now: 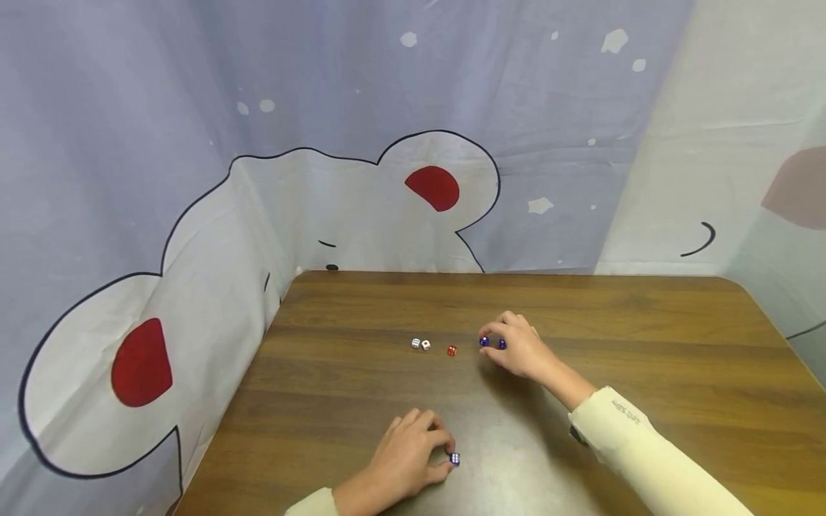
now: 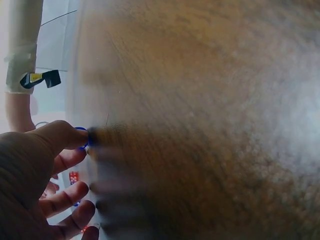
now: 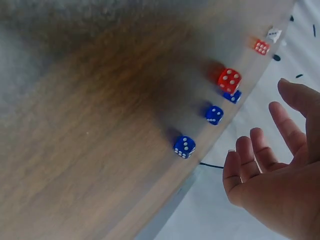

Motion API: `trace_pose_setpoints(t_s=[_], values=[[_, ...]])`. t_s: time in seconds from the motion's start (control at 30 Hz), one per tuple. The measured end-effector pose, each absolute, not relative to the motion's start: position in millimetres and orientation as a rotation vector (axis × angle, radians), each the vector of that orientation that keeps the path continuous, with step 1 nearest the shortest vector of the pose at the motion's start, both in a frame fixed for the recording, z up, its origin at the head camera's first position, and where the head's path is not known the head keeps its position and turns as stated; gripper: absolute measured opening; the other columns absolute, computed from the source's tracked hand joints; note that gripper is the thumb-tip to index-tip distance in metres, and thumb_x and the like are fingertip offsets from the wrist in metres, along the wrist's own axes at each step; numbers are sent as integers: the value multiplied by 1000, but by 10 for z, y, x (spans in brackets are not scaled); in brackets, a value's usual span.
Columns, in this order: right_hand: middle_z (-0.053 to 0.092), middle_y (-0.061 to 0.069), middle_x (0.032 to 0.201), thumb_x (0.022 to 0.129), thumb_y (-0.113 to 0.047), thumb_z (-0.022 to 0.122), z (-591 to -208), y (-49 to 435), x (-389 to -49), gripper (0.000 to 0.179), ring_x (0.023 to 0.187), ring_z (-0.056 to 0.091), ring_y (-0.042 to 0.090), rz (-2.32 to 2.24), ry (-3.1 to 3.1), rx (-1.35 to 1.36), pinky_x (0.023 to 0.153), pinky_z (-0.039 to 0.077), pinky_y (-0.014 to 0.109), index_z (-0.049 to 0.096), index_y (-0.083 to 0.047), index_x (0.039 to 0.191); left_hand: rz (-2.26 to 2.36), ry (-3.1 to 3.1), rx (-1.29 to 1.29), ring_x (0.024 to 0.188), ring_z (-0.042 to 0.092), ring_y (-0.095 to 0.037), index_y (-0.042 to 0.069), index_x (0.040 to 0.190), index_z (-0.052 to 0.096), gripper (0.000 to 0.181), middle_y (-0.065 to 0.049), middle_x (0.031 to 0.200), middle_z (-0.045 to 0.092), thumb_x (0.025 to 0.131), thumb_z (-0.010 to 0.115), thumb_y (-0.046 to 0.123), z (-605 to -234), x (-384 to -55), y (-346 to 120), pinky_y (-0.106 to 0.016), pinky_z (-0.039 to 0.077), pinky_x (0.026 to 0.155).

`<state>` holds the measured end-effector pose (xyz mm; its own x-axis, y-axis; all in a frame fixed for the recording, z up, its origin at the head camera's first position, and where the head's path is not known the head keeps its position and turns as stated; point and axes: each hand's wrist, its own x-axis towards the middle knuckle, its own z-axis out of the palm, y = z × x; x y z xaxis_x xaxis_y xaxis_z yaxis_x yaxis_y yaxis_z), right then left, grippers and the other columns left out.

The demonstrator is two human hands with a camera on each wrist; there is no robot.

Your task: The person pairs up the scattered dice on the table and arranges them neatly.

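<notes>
At the near part of the table, my left hand (image 1: 405, 455) pinches a blue die (image 1: 455, 459) between thumb and forefinger, its white pips facing up. Only a blue edge of that die shows past the thumb (image 2: 60, 135) in the left wrist view. My right hand (image 1: 521, 350) hovers farther back over more dice, thumb and fingers apart. Between its fingertips in the head view appears a blue die (image 1: 484, 342), with another blue die (image 1: 502, 344) by the palm. The right wrist view shows three blue dice (image 3: 214, 115) and a red die (image 3: 229, 80) beyond the spread fingers.
Left of the right hand lie a red die (image 1: 452, 350) and two white dice, one (image 1: 416, 343) beside the other (image 1: 426, 345). They rest on a brown wooden table (image 1: 335, 387). A printed curtain (image 1: 361, 208) hangs along the table's back and left edges.
</notes>
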<state>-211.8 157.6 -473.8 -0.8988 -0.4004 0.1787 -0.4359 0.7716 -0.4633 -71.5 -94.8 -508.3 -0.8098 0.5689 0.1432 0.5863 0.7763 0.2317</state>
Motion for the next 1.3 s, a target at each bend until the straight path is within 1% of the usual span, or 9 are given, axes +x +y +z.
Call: trace_pose_setpoints(t_s=[0.2, 0.27, 0.4, 0.67, 0.87, 1.1, 1.3], values=[[58, 12, 118, 88, -25, 79, -4772, 1602, -2238, 28, 113, 51, 37, 769, -2939, 683, 89, 41, 55, 73, -15, 113, -412, -2909, -933, 86, 46, -4, 37, 91, 72, 16, 15, 102, 58, 80, 81, 46, -5082, -716, -944, -21, 35, 70], [58, 13, 121, 88, -26, 78, -4788, 1612, -2272, 30, 116, 50, 39, 766, -2965, 678, 93, 40, 59, 73, -15, 116, -414, -2915, -929, 87, 47, -4, 37, 91, 72, 17, 15, 103, 58, 80, 81, 46, -5079, -718, -942, -21, 35, 70], [56, 16, 125, 90, -27, 76, -4827, 1623, -2339, 32, 119, 48, 40, 773, -3014, 661, 97, 37, 62, 72, -15, 120, -435, -2932, -923, 88, 47, -5, 37, 92, 72, 17, 15, 103, 58, 80, 81, 45, -5080, -725, -944, -22, 36, 71], [57, 15, 123, 90, -28, 76, -4889, 1631, -2426, 31, 116, 49, 39, 755, -3065, 631, 95, 39, 58, 73, -16, 118, -433, -2918, -931, 88, 47, -4, 37, 91, 72, 17, 14, 103, 58, 80, 81, 45, -5087, -723, -949, -21, 35, 70], [59, 13, 121, 89, -25, 76, -4916, 1657, -2466, 26, 114, 50, 38, 705, -3084, 636, 90, 40, 56, 74, -17, 114, -443, -2939, -926, 88, 47, -4, 37, 92, 72, 17, 15, 103, 58, 81, 81, 45, -5086, -731, -950, -21, 36, 71], [60, 11, 119, 89, -23, 76, -4920, 1639, -2474, 21, 115, 50, 37, 711, -3082, 643, 88, 39, 53, 74, -18, 110, -430, -2938, -921, 88, 47, -4, 38, 92, 72, 17, 15, 103, 57, 81, 81, 46, -5080, -728, -949, -21, 35, 70], [61, 10, 116, 88, -22, 78, -4923, 1600, -2494, 20, 112, 51, 35, 678, -3072, 678, 86, 40, 51, 75, -19, 107, -421, -2937, -915, 88, 47, -4, 38, 92, 72, 17, 15, 103, 57, 80, 81, 47, -5085, -733, -943, -21, 35, 70]])
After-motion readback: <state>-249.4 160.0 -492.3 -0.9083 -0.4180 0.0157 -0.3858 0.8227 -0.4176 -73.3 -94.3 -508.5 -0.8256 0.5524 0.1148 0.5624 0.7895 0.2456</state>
